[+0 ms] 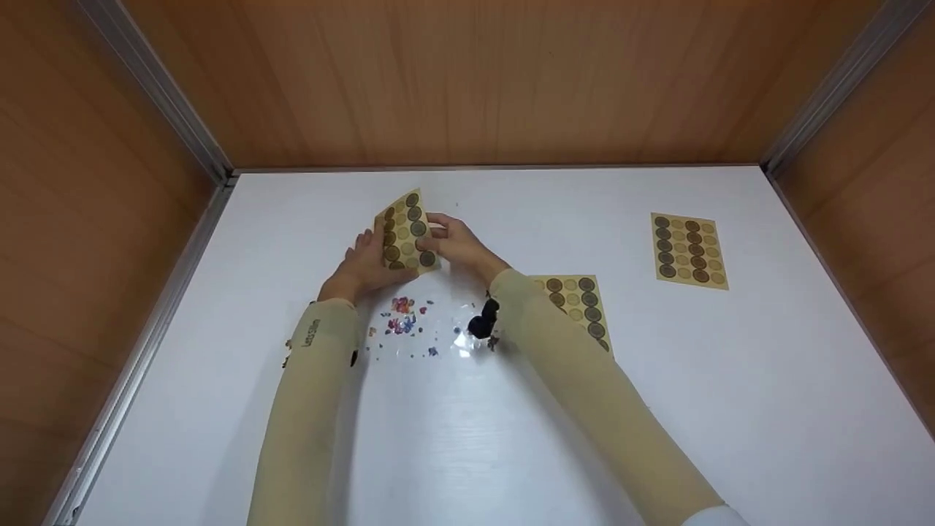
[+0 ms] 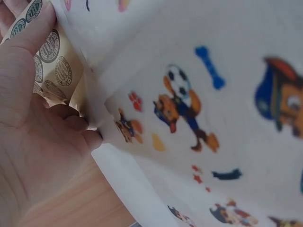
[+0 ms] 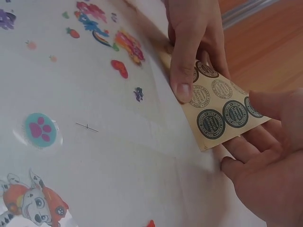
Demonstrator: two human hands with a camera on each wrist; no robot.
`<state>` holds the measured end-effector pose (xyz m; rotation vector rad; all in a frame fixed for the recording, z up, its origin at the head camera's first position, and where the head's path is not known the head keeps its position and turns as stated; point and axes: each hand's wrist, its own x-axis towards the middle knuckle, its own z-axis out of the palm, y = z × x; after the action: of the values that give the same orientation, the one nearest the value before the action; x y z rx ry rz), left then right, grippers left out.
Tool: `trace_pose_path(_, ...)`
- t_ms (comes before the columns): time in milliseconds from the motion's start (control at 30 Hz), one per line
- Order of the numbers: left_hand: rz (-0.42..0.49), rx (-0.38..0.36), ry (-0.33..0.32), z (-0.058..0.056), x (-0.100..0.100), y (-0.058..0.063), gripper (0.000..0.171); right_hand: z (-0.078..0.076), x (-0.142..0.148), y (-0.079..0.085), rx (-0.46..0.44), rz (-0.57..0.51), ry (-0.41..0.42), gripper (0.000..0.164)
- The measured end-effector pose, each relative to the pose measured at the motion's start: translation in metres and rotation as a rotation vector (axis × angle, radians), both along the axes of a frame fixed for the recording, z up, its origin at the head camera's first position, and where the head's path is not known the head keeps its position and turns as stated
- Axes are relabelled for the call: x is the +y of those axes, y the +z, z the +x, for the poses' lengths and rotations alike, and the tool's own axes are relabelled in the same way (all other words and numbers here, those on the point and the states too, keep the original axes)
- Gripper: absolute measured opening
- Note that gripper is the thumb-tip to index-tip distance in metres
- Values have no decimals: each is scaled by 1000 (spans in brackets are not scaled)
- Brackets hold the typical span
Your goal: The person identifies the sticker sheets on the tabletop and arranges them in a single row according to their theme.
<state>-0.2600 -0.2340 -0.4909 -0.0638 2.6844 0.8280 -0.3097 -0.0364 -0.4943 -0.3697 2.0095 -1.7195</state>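
A tan sheet of round stickers is held tilted up at the back left of the table, between both hands. My left hand grips its left and lower edge; in the right wrist view, the left thumb lies flat on the sheet's face. On the opposite edge, my right hand pinches the sheet, thumb over the face and fingers behind. Brown and dark green round labels in rows cover the sheet. Whether its lower edge touches the table cannot be told.
Small colourful cartoon stickers lie on the white table between the forearms. A second tan sheet is partly under the right forearm. Another sheet lies further right. Wooden panels wall the table's back and sides.
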Motion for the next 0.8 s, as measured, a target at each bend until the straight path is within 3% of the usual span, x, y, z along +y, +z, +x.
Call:
trace_pose_path(300,23,106,17,0,2,-3,125,2,-4,-4,-29,-83,-85,46)
trace_pose_path(567,78,89,68,4,10,-1,130,1,2,-3,33,-71,-87,42)
trace_pose_path(800,112,110,96,7,11,-3,130,3,4,0,-1,-71,-86,41)
